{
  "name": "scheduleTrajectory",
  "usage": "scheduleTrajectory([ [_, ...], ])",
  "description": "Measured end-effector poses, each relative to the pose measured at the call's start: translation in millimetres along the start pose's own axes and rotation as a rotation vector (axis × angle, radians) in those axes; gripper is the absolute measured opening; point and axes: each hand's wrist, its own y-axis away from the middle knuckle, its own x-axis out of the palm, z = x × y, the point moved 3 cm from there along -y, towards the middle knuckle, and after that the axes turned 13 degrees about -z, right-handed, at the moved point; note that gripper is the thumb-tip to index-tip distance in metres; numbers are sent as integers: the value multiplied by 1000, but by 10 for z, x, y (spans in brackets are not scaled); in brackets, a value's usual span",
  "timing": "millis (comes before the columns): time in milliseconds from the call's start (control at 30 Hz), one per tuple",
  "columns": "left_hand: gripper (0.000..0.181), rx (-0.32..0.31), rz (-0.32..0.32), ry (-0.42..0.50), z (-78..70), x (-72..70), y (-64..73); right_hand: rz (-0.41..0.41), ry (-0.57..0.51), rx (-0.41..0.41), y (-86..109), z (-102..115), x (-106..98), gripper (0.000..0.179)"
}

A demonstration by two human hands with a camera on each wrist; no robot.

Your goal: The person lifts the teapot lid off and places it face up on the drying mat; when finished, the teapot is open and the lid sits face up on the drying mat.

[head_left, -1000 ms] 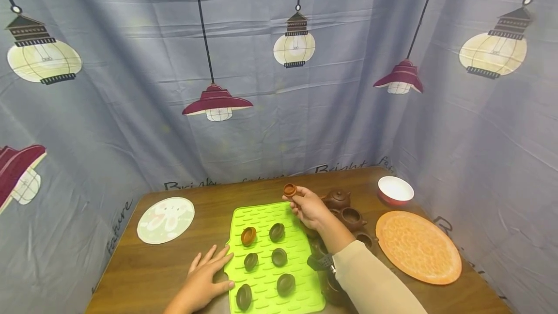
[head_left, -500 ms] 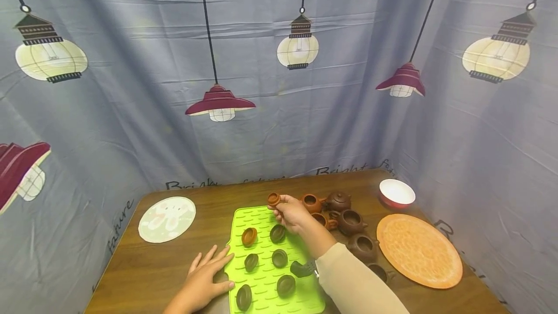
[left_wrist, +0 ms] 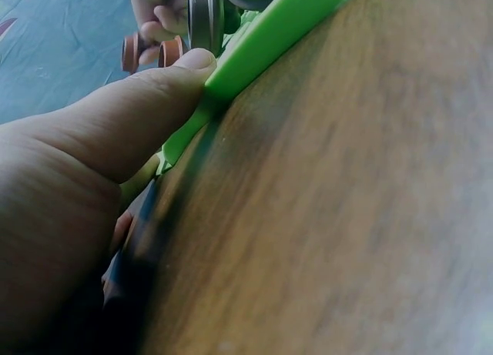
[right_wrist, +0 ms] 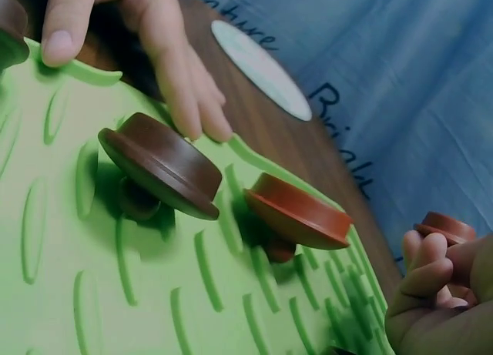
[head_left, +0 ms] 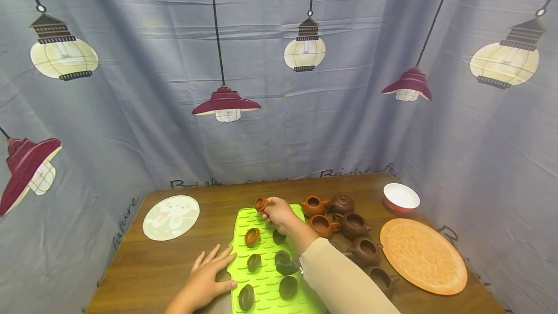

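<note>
My right hand (head_left: 281, 214) pinches a small orange-brown teapot lid (head_left: 260, 204) above the far left part of a lime-green ridged mat (head_left: 267, 275). In the right wrist view the held lid (right_wrist: 449, 226) shows partly behind the fingers. An orange-brown lid (head_left: 252, 237) and several dark brown lids (head_left: 246, 297) lie on the mat in two columns. Those near the right wrist camera lie tilted, knobs down. My left hand (head_left: 205, 277) rests with fingers spread at the mat's left edge; its thumb (left_wrist: 154, 101) touches that edge in the left wrist view.
Right of the mat stand lidless orange-brown teapots (head_left: 321, 225) and dark brown teapots (head_left: 365, 251); one dark teapot (head_left: 342, 203) has its lid on. Beyond are a red-and-white bowl (head_left: 401, 196) and an orange oval mat (head_left: 423, 256). A rabbit-print mat (head_left: 171, 218) lies left.
My right hand has carried the lid leftward from beside the teapots to over the mat's far left part, uncovering the teapots. The left hand stays at the mat's edge.
</note>
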Motion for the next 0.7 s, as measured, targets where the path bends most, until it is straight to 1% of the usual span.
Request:
scheduleTrajectory([
  [133,79,-2,17,0,23,-1,-5,-27,74,-11,-24,-26,78,20],
  [233,79,-5,26,7,26,37,9,-34,116,-3,-10,-74,108,16],
  [333,77,-7,16,17,25,44,8,-41,145,3,8,-93,143,13],
  [400,77,-4,3,7,23,39,2,-53,166,0,10,-95,165,12],
  [567,77,1,-13,-30,21,19,-14,-69,171,8,-16,-101,219,14],
  [700,77,-6,-13,-29,10,4,-13,-74,168,23,-46,-124,245,14],
])
